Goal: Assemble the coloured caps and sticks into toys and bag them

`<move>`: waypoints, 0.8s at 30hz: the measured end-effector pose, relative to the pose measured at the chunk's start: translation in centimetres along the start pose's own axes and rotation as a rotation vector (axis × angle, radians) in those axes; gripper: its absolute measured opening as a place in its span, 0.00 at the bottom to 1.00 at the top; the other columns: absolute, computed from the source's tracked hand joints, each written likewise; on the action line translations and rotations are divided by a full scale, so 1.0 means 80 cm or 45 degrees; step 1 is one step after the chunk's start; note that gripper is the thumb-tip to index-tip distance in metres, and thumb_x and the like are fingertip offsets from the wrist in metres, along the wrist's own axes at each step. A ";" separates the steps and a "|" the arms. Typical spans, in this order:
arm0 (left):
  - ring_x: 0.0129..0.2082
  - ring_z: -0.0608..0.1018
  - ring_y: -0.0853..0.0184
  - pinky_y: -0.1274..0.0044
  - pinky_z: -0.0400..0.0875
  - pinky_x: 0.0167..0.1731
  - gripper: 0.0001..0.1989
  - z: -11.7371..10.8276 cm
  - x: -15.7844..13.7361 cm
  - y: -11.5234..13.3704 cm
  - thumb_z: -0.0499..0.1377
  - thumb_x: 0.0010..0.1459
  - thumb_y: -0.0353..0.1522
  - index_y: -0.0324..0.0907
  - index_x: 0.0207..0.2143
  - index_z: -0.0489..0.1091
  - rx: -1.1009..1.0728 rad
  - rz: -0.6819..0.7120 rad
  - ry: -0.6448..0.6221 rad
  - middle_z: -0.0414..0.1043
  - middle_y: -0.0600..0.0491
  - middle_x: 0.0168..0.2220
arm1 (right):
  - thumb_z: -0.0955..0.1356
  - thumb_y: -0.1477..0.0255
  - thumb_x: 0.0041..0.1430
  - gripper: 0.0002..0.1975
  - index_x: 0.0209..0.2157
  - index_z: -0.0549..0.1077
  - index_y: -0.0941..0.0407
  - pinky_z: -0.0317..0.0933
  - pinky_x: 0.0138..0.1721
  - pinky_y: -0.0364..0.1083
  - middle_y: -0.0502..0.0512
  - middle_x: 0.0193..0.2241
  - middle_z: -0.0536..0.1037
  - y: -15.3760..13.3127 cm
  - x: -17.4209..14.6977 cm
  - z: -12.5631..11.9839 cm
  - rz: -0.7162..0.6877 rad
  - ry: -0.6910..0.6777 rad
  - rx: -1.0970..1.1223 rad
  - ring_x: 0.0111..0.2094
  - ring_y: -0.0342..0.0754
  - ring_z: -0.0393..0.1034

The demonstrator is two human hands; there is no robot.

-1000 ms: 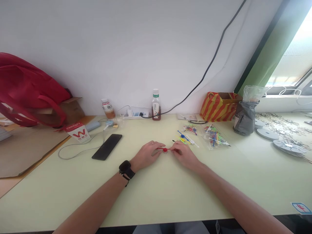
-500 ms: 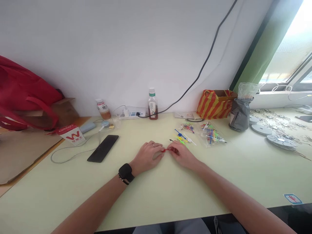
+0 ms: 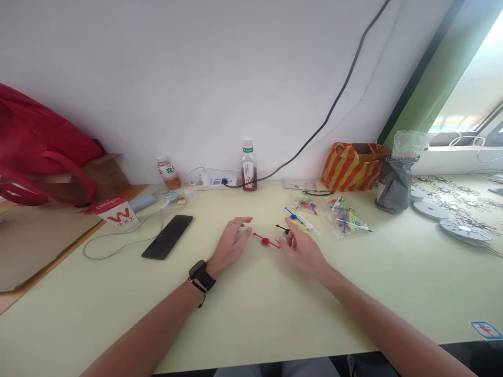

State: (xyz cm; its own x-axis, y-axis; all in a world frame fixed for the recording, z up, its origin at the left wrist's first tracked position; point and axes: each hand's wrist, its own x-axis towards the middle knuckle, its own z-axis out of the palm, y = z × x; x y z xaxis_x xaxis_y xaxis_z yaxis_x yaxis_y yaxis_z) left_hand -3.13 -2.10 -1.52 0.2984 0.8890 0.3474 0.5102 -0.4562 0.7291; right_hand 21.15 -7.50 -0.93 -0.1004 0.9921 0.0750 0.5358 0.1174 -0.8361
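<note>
Red spinner (image 3: 265,241) on table (image 3: 255,314) — left hand (image 3: 230,245) grip released; right hand (image 3: 305,252) beside spinner — grip unclear.

My red pointer (image 3: 265,241) lies on the bench (image 3: 251,303) in the gap between my two hands, a slim straight arm with a round hub near its middle. It sits aslant: its arrowhead points away and toward my left thumb, while its plain tail ends just beside my right thumb; I can't tell whether they touch. The black pointer (image 3: 282,228) lies a little farther off, arrowhead leftward, its hub partly hidden behind my right fingers.
</note>
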 end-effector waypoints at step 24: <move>0.63 0.69 0.58 0.62 0.64 0.65 0.17 -0.001 -0.008 0.009 0.56 0.70 0.43 0.53 0.58 0.71 0.088 0.156 -0.231 0.70 0.52 0.61 | 0.64 0.58 0.67 0.13 0.43 0.73 0.51 0.63 0.52 0.57 0.59 0.44 0.79 0.069 0.048 -0.049 -0.283 0.573 -0.495 0.50 0.59 0.69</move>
State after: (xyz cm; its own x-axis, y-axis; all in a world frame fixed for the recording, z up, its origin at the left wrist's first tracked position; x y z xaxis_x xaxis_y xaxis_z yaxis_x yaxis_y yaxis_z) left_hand -3.06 -3.01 -1.17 0.4987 0.8078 0.3143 0.5137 -0.5675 0.6435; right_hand 26.98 -2.86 -3.12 0.0729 0.8535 0.5160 0.8163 0.2462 -0.5225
